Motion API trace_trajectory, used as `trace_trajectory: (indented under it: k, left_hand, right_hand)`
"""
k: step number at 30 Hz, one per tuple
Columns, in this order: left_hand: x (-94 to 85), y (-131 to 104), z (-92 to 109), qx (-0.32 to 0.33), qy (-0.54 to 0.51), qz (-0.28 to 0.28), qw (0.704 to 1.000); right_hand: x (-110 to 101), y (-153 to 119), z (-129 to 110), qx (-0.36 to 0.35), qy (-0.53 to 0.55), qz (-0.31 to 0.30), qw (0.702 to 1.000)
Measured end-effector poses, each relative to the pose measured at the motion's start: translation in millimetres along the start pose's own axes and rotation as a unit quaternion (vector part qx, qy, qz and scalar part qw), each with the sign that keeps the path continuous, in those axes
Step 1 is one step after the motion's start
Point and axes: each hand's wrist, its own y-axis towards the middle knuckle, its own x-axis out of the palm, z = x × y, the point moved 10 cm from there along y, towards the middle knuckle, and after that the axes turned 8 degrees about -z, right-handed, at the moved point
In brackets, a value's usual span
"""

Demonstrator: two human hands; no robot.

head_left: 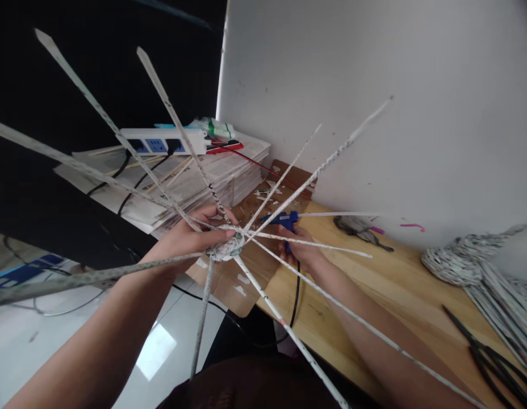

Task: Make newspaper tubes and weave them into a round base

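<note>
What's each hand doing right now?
Left hand: closed on the woven paper base.
Right hand: closed around the blue glue gun.

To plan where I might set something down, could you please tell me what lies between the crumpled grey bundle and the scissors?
The head view shows only bare wooden tabletop between the bundle and the scissors.
</note>
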Motion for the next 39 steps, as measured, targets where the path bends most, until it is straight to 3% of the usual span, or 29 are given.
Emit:
trace_trajectory:
  k: [8,14,17,19,22,25,29,34,39]
  left_hand:
    - [4.1,8,-5,-0.006,-0.014,-0.021,1.0]
    - [30.5,21,10,0.022,-0.014,-0.047,0.999]
    - [44.6,27,17,0.031,-0.01,-0.06,0.998]
    - [52.8,30,19,0.033,-0.007,-0.068,0.997]
    - [65.7,35,18,0.032,-0.006,-0.08,0.996]
    - [85.1,42,15,0.028,-0.015,-0.103,0.994]
    - [122.5,51,9,0.01,-0.046,-0.149,0.988]
    - [165.9,55,3,-0.026,-0.067,-0.194,0.978]
    - [194.7,57,-1,-0.044,-0.061,-0.216,0.974]
  right_hand:
    - [14,8,14,0.041,0.066,-0.018,0.997]
    - [45,1,8,0.086,0.109,-0.13,0.982]
    - [49,-13,4,0.074,0.037,-0.169,0.982]
    - [37,-24,-8,0.005,-0.058,-0.141,0.988]
    - [21,-59,-46,-0.182,-0.156,-0.08,0.968]
    - [3,-97,-68,-0.279,-0.07,-0.055,0.956]
    - [-22,-124,-79,-0.333,0.031,-0.043,0.941]
    - [-51,-143,-78,-0.363,0.011,-0.026,0.931]
    - [-77,-163,-74,-0.387,-0.024,-0.002,0.922]
